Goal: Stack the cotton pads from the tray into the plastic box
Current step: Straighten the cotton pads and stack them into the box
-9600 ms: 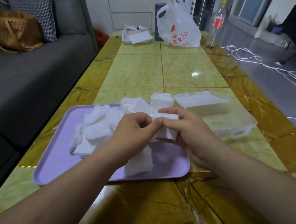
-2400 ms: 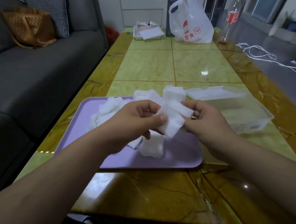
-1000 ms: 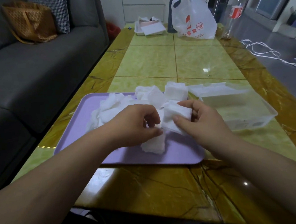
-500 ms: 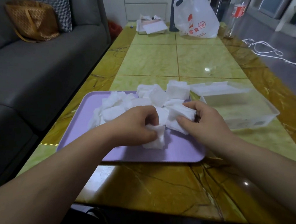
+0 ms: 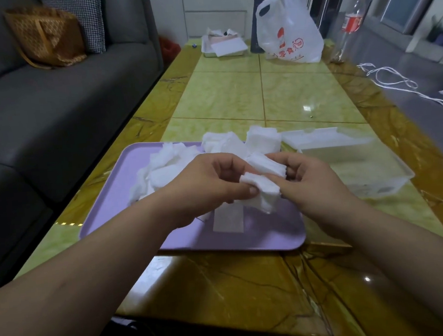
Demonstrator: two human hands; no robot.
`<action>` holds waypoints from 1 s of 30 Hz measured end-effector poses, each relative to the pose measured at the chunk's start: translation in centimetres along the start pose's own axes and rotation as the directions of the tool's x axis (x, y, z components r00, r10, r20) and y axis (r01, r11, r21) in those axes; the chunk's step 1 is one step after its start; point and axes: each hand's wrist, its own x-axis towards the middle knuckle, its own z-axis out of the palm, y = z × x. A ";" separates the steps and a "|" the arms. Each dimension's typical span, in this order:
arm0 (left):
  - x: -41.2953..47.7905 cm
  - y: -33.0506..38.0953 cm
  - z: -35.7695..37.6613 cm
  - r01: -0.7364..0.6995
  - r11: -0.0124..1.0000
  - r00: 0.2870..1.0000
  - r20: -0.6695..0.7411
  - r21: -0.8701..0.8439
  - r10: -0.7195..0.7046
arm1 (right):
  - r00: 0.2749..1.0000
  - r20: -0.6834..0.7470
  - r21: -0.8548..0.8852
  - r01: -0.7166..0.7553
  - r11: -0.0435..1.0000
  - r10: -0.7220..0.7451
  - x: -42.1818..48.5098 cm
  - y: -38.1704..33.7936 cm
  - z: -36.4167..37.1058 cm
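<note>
Two hands above tray [image 5: 105,207]: left hand [image 5: 211,185] pinches cotton pad [image 5: 264,189], right hand [image 5: 313,179] clasps pad stack [image 5: 266,164].

The cotton pads [image 5: 168,169] are plain white against a flat lilac tray [image 5: 105,207], and the plastic box [image 5: 373,183] is clear with a milky tint. The counter [image 5: 226,99] has pale yellow-green marbled tiles parted by thin orange-brown lines, framed by an amber-brown border with dark veins. The sofa [image 5: 53,106] is dark grey, its cushion [image 5: 87,19] black-and-white houndstooth, the handbag [image 5: 46,35] tan with a small repeating lattice, and the carrier bag [image 5: 289,32] white with red print.
</note>
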 end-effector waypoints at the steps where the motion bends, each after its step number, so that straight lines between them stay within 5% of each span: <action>1: 0.1 0.1 0.1 -0.007 1.000 1.000 -0.025 0.007 0.007 | 1.000 0.005 0.005 0.003 1.000 -0.003 0.0 -0.1 -0.1; 10: 0.5 -0.2 0.6 -0.035 0.992 0.988 -0.143 0.120 0.052 | 0.997 0.047 -0.256 0.079 0.963 -0.069 0.0 -0.2 -0.2; 17: 0.7 -0.7 0.7 -0.031 0.964 0.971 -0.220 0.264 0.092 | 0.984 0.177 -0.145 0.024 0.989 0.002 -0.5 -0.9 -0.2; 22: 0.6 -0.7 -0.3 -0.038 0.753 0.994 -0.051 0.657 0.094 | 0.999 0.000 -0.331 0.031 0.943 -0.033 -0.4 0.2 0.6; 25: 0.4 -0.7 -1.1 -0.054 0.615 0.998 0.070 0.787 -0.002 | 0.997 0.071 -0.427 0.062 0.902 -0.034 -0.5 0.2 0.6; 30: 0.6 -0.8 -0.9 -0.018 0.596 0.993 0.081 0.803 -0.080 | 0.971 0.237 -0.686 0.186 0.704 -0.026 -0.7 0.4 1.3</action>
